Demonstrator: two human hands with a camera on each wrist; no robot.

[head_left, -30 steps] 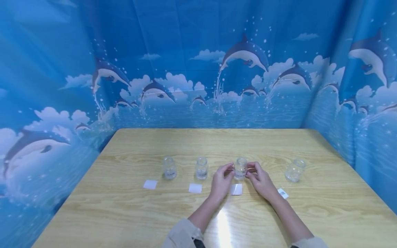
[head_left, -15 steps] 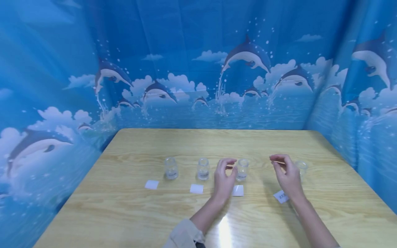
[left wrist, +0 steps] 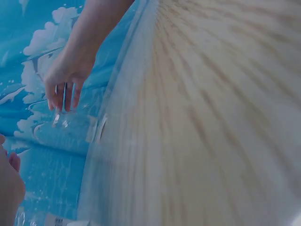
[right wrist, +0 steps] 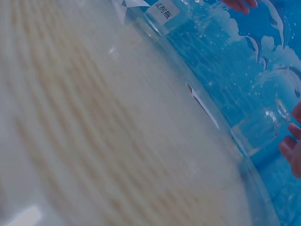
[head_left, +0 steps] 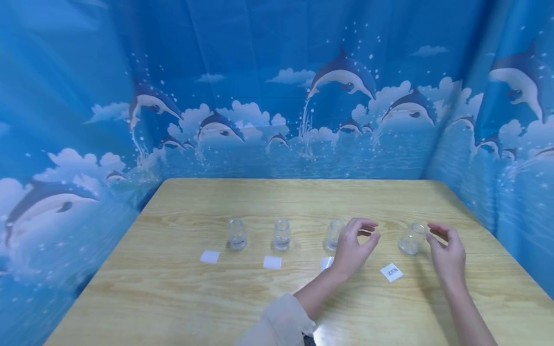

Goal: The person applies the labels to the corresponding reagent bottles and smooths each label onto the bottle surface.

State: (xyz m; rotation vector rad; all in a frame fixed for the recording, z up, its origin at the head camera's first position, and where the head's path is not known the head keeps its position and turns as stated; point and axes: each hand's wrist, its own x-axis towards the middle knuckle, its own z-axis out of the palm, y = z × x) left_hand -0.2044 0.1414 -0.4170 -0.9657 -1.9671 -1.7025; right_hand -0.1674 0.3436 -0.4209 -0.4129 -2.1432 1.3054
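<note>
At the right end of a row of clear glass bottles stands one bottle (head_left: 411, 239) with no label visible in the head view. My right hand (head_left: 447, 252) is just to its right, thumb and fingers spread apart near its neck; whether they touch the glass I cannot tell. To the left of that bottle hovers my left hand (head_left: 355, 247), fingers gently bent and holding nothing. It partly hides another bottle (head_left: 332, 235) and a white card (head_left: 326, 263). In the right wrist view, a bottle's white label (right wrist: 163, 12) bears black handwritten characters.
Two more bottles, a left one (head_left: 237, 235) and a middle one (head_left: 281, 235), stand with white cards (head_left: 209, 256) in front. A card with black writing (head_left: 391, 272) lies before the right bottle. A blue dolphin curtain (head_left: 277, 96) surrounds the wooden table (head_left: 195, 307).
My right hand has let go of the third bottle and moved right, past the end bottle. My left hand has also left the third bottle and shifted right. The written card is now uncovered.
</note>
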